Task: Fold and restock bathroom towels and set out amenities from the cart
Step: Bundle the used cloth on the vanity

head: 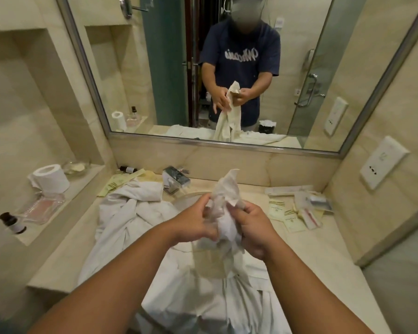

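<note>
Towel in both hands

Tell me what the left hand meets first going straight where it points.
The small towel it grips, then most likely the right hand gripping the same cloth just beyond. The left hand points up and right toward it; depth is unclear.

Wall mirror, chrome faucet below it, socket plate on right wall

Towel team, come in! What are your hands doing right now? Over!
Left hand and right hand both gripping small white towel, bunched, not folded yet. Bigger towels heaped on counter underneath. Amenity packets scattered at right.
</note>
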